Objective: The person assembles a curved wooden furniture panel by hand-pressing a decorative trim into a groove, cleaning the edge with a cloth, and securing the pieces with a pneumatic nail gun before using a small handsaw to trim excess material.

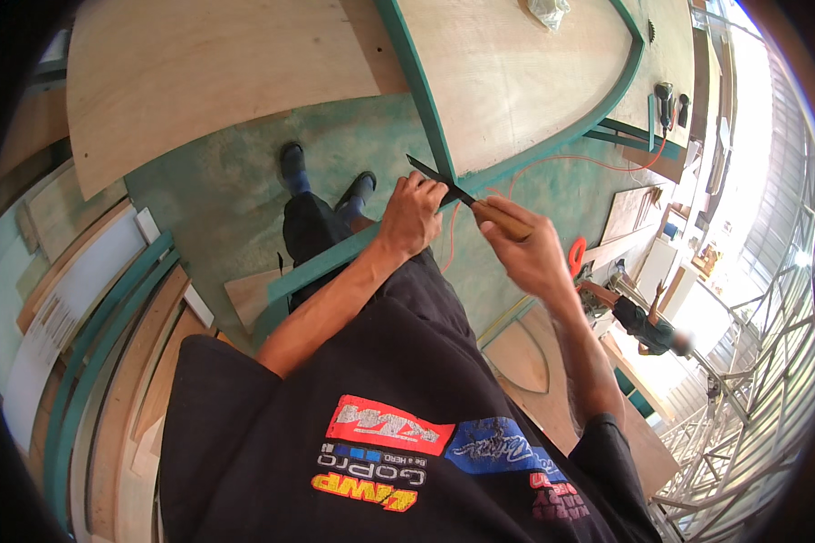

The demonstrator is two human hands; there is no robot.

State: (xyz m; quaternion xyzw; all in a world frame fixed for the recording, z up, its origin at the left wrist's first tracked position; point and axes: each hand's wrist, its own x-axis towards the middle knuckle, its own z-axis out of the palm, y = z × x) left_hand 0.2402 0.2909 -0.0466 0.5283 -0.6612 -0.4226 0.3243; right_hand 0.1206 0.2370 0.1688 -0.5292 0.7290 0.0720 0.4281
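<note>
My right hand (525,249) is closed round the wooden handle (503,220) of a flat, dark-bladed tool that looks like a file (423,168). Its blade lies across the corner where teal edge strips (433,136) meet on a pale wooden panel (516,90). My left hand (410,217) is closed over a teal strip (326,261) that runs on past the corner toward my body. Its fingers are right at the blade; whether they also grip the blade is partly hidden.
A large plywood sheet (226,81) lies at the upper left. Curved strips and boards (109,380) are stacked at the left. A corded power tool (665,104) lies on the right, its orange cord (598,163) trailing below. A person (647,321) is farther off at the right.
</note>
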